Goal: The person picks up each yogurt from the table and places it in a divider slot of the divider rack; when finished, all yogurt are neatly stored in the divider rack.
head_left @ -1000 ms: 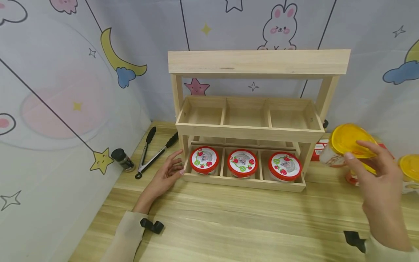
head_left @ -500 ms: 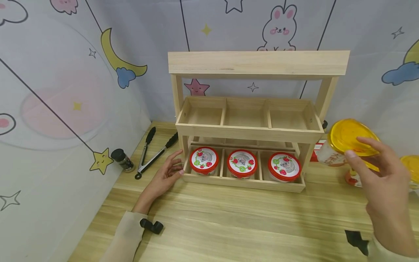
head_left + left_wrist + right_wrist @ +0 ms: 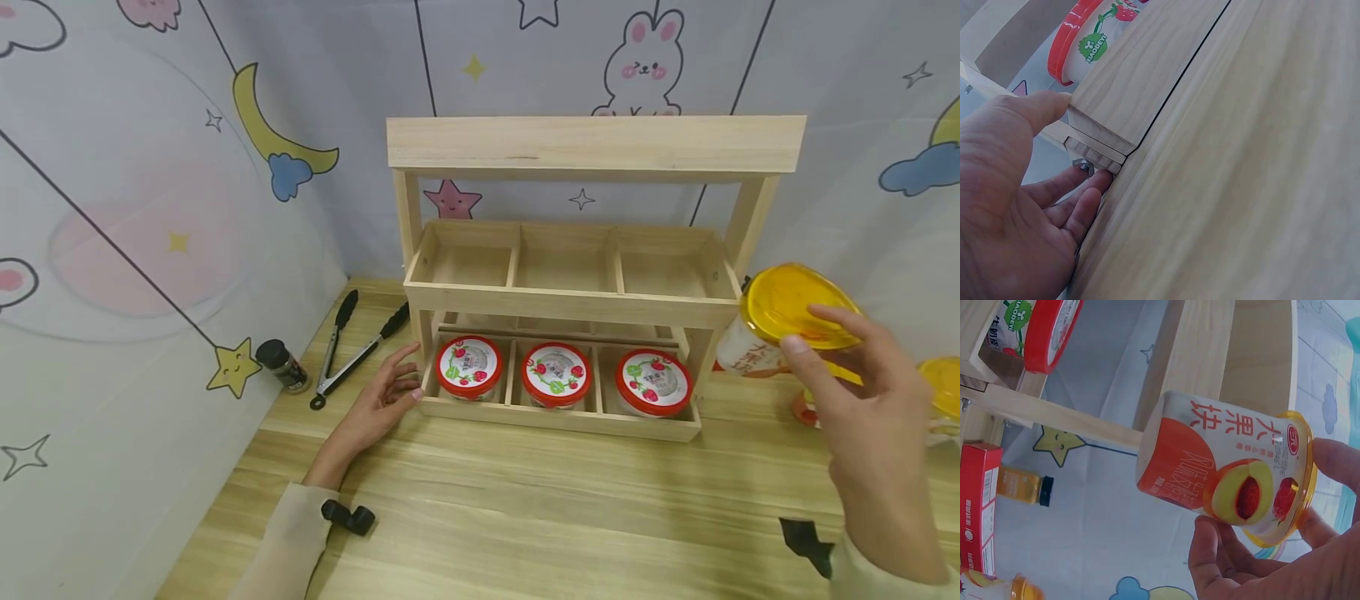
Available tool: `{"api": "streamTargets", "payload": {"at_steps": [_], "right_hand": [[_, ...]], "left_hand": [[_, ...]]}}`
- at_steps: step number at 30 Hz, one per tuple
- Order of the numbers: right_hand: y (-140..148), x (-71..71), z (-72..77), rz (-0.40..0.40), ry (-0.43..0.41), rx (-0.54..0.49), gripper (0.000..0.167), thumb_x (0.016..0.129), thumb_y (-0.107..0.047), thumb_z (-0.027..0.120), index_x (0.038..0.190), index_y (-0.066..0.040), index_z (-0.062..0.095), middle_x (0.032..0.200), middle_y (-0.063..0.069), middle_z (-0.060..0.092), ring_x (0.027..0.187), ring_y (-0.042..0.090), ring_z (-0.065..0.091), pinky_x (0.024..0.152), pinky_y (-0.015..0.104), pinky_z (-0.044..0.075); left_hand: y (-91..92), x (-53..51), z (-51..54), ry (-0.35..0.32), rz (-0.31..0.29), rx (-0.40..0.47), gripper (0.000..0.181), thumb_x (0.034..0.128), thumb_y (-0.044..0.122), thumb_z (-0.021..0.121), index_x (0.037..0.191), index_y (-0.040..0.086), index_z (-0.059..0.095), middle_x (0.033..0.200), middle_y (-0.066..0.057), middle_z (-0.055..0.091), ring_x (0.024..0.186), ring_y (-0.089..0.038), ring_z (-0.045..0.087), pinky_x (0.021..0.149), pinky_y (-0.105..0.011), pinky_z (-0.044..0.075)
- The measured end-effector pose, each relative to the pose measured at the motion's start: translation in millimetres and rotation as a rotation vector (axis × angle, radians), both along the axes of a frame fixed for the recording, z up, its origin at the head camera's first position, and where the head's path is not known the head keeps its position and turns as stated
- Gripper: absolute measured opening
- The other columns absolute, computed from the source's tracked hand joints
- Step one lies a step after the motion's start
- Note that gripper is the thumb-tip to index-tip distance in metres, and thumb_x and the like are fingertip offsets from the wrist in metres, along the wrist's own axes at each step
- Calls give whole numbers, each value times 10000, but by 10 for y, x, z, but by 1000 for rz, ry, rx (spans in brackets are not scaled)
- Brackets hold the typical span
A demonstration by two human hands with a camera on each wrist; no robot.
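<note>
The cup with the yellow lid (image 3: 801, 307) is moving a little to the left, closer to the wooden rack (image 3: 592, 146) than half a second ago. I am watching the right hand (image 3: 873, 417) carry it: those fingers are pinching it near the lid, and the thumb is pressing on the yellow rim. The cup is hanging in the air, near the rack's right end, showing a picture of a cut fruit.

The left hand (image 3: 378, 404) is staying put at the rack's left end. Its fingers are spreading apart, with the thumb touching the front corner and a small metal nut (image 3: 1087, 166) sitting by the fingertips.

Three cups with red lids (image 3: 557, 373) are sitting in the low tray, one in each part. Two more yellow-lid cups (image 3: 943, 387) are standing off to the right, one partly hiding behind the right hand. A red box (image 3: 977, 506) and a small bottle (image 3: 1020, 486) are showing there too. Tongs (image 3: 339, 382) and a black-capped jar (image 3: 281, 365) are lying or standing on the tabletop (image 3: 562, 508), left of the rack.
</note>
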State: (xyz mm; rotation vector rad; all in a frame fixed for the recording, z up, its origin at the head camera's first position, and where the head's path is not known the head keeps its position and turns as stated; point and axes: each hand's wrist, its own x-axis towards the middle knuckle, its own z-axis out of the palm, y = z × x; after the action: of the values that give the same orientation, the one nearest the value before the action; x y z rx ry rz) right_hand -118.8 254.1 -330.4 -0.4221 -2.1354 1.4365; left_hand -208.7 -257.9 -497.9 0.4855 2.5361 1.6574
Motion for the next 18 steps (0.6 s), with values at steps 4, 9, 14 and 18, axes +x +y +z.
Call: {"api": "streamTargets", "payload": {"at_steps": [4,9,14,18], "right_hand": [[-6,7,16,-3,0,3,465,995,-117,770,1440,-233,697,1267,-201,634,1030,33,593,746,43,490],[-30,24,42,9,8,4,470,988,-112,777,1438,-225,700,1266,-184,648,1030,46,605,757,42,500],[-65,51,83,37,0,26,479,992,-146,781,1455,-228,687,1324,-168,644,1062,68,597,773,54,492],[-103,52,119,62,4,56,483,1000,-163,774,1467,-234,675,1360,-162,631,1085,71,584,800,56,480]], "left_hand": [[3,1,3,0,-2,3,745,1078,157,658,1701,330,287,1634,-271,454,1393,-444,590,1091,-312,495],[0,0,4,0,-1,-2,744,1078,162,659,1700,336,287,1633,-268,456,1395,-442,592,1102,-349,497],[-5,-5,-3,3,-3,-3,743,1080,170,660,1698,346,288,1640,-264,451,1403,-443,588,1111,-383,498],[-11,-5,-10,4,-10,5,741,1082,168,656,1700,346,286,1642,-265,448,1403,-445,586,1097,-331,500]]}}
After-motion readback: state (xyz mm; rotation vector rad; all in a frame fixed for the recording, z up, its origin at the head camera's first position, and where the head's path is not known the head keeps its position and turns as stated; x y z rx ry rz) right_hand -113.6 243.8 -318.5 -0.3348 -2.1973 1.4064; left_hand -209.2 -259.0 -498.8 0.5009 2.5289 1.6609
